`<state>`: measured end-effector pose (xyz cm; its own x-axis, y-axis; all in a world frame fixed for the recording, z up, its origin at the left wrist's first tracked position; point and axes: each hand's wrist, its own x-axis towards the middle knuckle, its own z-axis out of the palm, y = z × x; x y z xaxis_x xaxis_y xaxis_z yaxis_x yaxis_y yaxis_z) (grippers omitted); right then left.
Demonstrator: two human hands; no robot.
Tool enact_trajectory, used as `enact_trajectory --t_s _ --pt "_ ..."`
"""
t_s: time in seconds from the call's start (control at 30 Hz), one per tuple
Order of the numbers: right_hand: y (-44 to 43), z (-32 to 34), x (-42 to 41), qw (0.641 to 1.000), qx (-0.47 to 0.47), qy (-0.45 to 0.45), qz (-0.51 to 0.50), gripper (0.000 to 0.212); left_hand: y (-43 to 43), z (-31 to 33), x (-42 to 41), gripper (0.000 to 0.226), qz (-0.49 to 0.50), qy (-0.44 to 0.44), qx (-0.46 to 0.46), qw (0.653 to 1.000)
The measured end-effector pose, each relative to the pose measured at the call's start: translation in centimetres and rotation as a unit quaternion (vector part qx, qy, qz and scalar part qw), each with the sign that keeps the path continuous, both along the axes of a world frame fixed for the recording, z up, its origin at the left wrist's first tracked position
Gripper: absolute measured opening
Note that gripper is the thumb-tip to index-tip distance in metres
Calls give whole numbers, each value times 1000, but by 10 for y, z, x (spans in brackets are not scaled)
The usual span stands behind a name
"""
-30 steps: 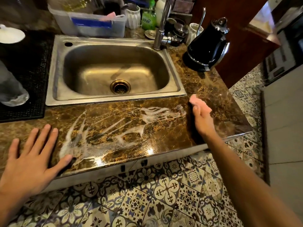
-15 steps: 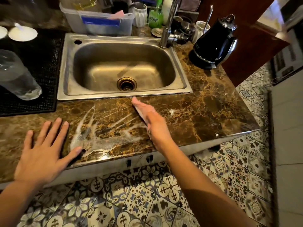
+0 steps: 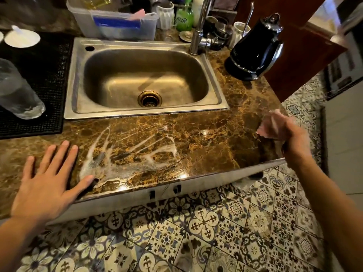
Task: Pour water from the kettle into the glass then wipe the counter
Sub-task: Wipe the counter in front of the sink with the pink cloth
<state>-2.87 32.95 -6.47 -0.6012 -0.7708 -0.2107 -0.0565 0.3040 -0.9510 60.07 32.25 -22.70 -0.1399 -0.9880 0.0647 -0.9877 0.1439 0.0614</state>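
A black kettle (image 3: pixel 255 54) stands on its base at the counter's back right. On a black mat (image 3: pixel 39 122) to the left sits a clear glass (image 3: pixel 17 93) with water in it. White wet streaks (image 3: pixel 127 154) fan across the brown marble counter (image 3: pixel 206 146) in front of the sink. My left hand (image 3: pixel 47 179) lies flat on the counter's front edge, fingers spread, thumb at the streaks. Blurred by motion, my right hand (image 3: pixel 282 132) is at the counter's right front corner and presses a pink cloth (image 3: pixel 269 126) under its fingers.
A steel sink (image 3: pixel 82 107) with a tap (image 3: pixel 198 30) fills the middle. Behind it are a plastic tub (image 3: pixel 117 24), a green bottle (image 3: pixel 184 16) and cups. White lids (image 3: pixel 21 38) lie at far left. Patterned floor tiles lie below the counter edge.
My right hand swept with the pink cloth from the right to the middle of the counter and back to the right corner. Part of the streaks got wiped away. My left hand stayed flat.
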Motion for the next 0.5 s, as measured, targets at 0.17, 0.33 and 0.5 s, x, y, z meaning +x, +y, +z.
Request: enact_trajectory --t_s 0.17,0.33,0.5 --pt "30 -36 25 995 62 51 51 37 -10 -29 18 94 -3 32 5 999" --pt "23 -53 99 984 84 104 118 46 -20 -44 28 96 -9 38 57 998" --pt "3 -48 186 971 90 122 187 53 -15 -29 16 93 5 53 63 997"
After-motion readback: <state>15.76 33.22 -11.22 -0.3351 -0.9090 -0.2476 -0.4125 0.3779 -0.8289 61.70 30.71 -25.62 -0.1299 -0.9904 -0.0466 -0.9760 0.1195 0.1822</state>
